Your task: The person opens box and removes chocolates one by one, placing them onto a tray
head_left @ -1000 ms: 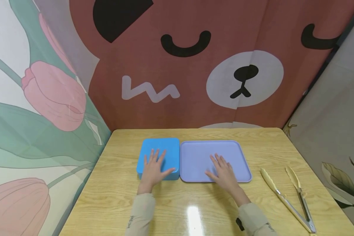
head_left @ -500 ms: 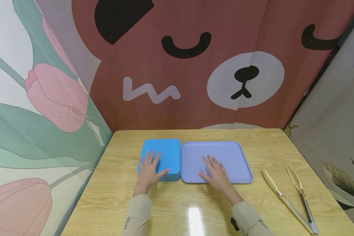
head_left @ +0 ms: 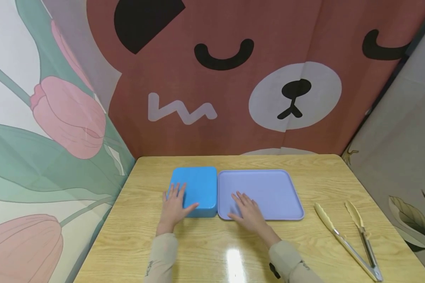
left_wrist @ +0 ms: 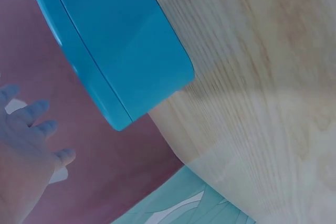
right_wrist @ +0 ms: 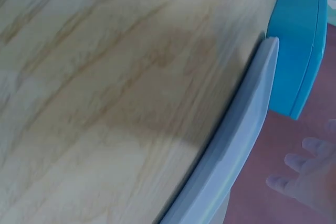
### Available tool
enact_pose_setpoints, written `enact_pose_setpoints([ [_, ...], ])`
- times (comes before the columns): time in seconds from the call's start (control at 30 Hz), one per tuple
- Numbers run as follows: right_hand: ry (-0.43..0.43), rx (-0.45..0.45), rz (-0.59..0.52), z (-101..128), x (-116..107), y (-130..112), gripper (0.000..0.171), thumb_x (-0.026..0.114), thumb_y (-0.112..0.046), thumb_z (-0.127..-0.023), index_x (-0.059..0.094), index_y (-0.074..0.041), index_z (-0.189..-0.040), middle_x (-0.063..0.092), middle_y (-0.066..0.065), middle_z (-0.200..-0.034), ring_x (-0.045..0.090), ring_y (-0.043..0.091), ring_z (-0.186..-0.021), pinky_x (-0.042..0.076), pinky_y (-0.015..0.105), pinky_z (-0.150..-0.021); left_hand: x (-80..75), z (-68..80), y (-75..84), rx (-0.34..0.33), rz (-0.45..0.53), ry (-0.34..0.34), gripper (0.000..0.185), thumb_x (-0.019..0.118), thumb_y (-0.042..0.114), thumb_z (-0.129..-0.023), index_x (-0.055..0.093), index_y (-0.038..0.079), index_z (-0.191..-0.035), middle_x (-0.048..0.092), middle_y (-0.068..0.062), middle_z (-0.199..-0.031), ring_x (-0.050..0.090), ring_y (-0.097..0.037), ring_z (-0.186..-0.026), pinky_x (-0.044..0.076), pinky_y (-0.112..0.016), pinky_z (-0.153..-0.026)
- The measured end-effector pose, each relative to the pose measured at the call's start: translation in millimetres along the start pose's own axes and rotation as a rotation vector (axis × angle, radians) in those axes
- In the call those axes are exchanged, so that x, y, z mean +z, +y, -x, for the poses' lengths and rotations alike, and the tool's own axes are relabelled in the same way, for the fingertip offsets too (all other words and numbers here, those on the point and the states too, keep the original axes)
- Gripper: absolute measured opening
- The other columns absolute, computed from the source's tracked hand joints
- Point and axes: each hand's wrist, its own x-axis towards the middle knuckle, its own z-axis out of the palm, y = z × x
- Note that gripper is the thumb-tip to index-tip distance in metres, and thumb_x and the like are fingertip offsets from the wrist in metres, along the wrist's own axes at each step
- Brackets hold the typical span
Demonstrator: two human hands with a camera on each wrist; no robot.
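The wood-grained table [head_left: 205,251] spreads before you, bearing a glossy patch of reflected light at its near side. Nearest, your left hand [head_left: 172,210] is poised above the front left part of the box [head_left: 202,184], and your right hand [head_left: 249,215] above the front left part of the tray [head_left: 269,192]; in each, the grip is wide, fingers extended, with nothing held. Should you press down on the tray's near rim, it might tip or slide; because the tray lies just beside the box, a leftward push on it could shove the box askew. A one-sided lift of the box could also work its top loose, if the seam [left_wrist: 89,48] marks a separate lid. Note the box's appearance: bright blue, smooth, round-cornered, upright, its contents hidden. The tray is pale violet, shallow and flat, with a raised rim. To your right, well apart from both hands, lie metal tongs [head_left: 350,249], splayed, with yellowish tips. Beyond the table's far edge hangs a reddish-brown bear backdrop [head_left: 177,135].
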Motion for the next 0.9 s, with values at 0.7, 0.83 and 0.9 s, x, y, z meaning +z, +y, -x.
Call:
enact_pose_setpoints([
  [0.7,-0.05,0.003,-0.115,-18.8,14.8,-21.2,0.067,0.056,-0.039,-0.087,0.033,-0.001,-0.138,0.033,0.019,-0.138,0.032,0.039,-0.123,0.03,0.058,-0.093,4.1,8.6,-23.7,-0.097,0.121,0.01,0.101,0.064,0.058,-0.071,0.023,-0.002,-0.14,0.028,-0.028,-0.137,0.02,-0.042,-0.127,0.016,-0.065,-0.095],
  [0.83,-0.059,-0.003,-0.131,-22.1,17.4,-23.7,0.068,0.054,-0.04,-0.088,0.031,0.001,-0.138,0.033,0.02,-0.138,0.032,0.038,-0.123,0.03,0.056,-0.094,5.2,10.8,-26.0,-0.114,0.132,0.031,0.102,0.068,0.056,-0.069,0.024,-0.006,-0.138,0.03,-0.03,-0.134,0.025,-0.044,-0.124,0.02,-0.065,-0.093],
  [0.9,-0.07,-0.007,-0.154,-24.0,19.1,-24.9,0.068,0.053,-0.04,-0.089,0.03,0.002,-0.138,0.032,0.021,-0.138,0.032,0.038,-0.124,0.03,0.055,-0.095,5.3,12.1,-27.1,-0.142,0.131,0.029,0.104,0.069,0.055,-0.068,0.023,-0.007,-0.137,0.031,-0.031,-0.132,0.027,-0.045,-0.122,0.022,-0.064,-0.093],
])
